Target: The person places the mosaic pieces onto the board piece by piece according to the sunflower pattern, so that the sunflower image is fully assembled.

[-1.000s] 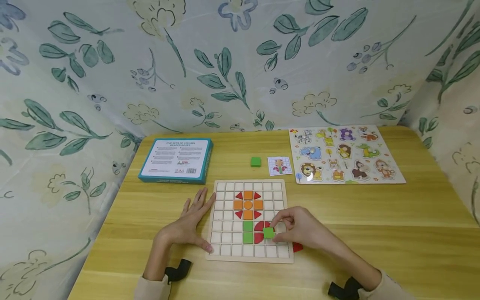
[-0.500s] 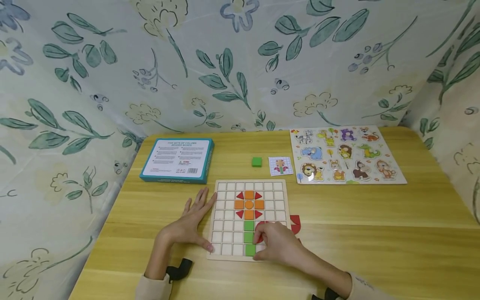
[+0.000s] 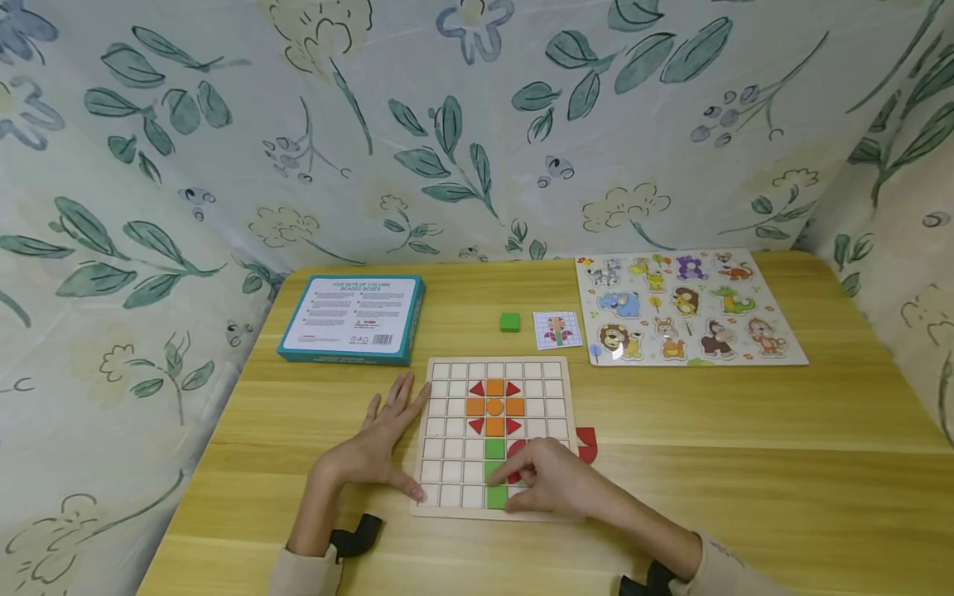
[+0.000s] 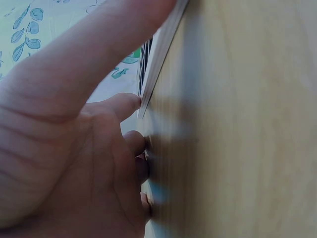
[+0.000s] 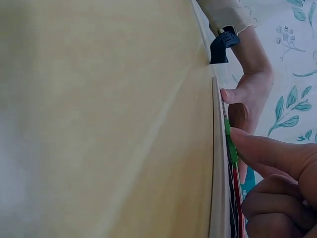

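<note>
A square wooden grid board (image 3: 451, 449) lies in the middle of the table. Orange squares surround an orange round piece (image 3: 495, 407), with red triangles at the corners. Below them runs a column of green tiles. My right hand (image 3: 547, 480) holds its thumb and index finger at the edges of the lowest green square tile (image 3: 496, 498), which sits in a bottom-row cell; its other fingers curl in. In the right wrist view the thumb (image 5: 242, 136) meets the green edge. My left hand (image 3: 373, 463) lies spread, index finger and thumb at the board's left edge.
A loose green tile (image 3: 510, 323) and a small pattern card (image 3: 556, 330) lie behind the board. A teal box (image 3: 350, 319) stands at the back left, an animal puzzle (image 3: 701, 331) at the back right. Red pieces (image 3: 588, 447) lie by the board's right edge.
The right hand has carried the green tile leftward and down into the bottom row. Its index finger has since shifted further left. The left hand has stayed in place.
</note>
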A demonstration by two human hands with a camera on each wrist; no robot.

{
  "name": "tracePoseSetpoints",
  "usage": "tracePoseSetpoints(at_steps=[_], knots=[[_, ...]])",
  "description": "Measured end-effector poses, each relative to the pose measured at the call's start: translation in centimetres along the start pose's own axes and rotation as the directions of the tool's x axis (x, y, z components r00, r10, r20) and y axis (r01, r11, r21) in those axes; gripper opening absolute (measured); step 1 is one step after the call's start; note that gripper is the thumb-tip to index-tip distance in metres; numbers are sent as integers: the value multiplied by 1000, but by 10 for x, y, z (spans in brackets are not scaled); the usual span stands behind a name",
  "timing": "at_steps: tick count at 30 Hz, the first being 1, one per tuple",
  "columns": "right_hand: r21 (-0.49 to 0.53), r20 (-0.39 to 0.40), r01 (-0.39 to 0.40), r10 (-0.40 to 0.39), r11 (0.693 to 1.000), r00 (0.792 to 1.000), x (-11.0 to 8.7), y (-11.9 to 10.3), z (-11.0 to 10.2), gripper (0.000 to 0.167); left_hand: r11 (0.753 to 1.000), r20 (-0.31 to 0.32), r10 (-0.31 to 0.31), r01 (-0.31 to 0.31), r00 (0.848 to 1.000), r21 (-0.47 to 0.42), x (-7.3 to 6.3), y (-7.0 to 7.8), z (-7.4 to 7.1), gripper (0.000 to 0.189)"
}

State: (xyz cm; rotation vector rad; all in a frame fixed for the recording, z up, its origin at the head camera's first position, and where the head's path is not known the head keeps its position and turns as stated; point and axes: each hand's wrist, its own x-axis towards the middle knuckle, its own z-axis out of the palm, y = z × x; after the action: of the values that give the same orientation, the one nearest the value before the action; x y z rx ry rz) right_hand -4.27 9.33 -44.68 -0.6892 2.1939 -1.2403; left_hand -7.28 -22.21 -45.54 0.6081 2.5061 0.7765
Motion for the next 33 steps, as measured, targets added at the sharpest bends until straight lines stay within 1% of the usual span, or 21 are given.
tracePoseSetpoints(at_steps=[5, 12, 15, 28, 30, 33], knots=[[-1, 3, 20, -20, 1000, 1000, 2, 2, 1, 24, 1000, 3, -4, 4, 1000, -6, 0, 1, -1, 149], [-88, -9, 14, -15, 996, 1000, 6, 0, 4, 21, 1000, 2, -8, 8, 1000, -6, -1, 0, -1, 149], [-99, -16, 18, -20, 995, 1000, 7, -1, 5, 20, 1000, 3, -9, 9, 1000, -7, -1, 0, 0, 149], [-12, 48, 13, -12, 1000, 999, 10, 4, 2, 21, 1000, 4, -11, 11, 1000, -17, 0, 0, 0, 149], [20, 55, 16, -17, 1000, 998, 9, 3, -1, 20, 1000, 5, -10, 10, 1000, -14, 0, 0, 0, 149], [54, 40, 17, -20, 998, 999, 6, 2, -12, 18, 1000, 4, -7, 7, 1000, -10, 1, 0, 0, 149]])
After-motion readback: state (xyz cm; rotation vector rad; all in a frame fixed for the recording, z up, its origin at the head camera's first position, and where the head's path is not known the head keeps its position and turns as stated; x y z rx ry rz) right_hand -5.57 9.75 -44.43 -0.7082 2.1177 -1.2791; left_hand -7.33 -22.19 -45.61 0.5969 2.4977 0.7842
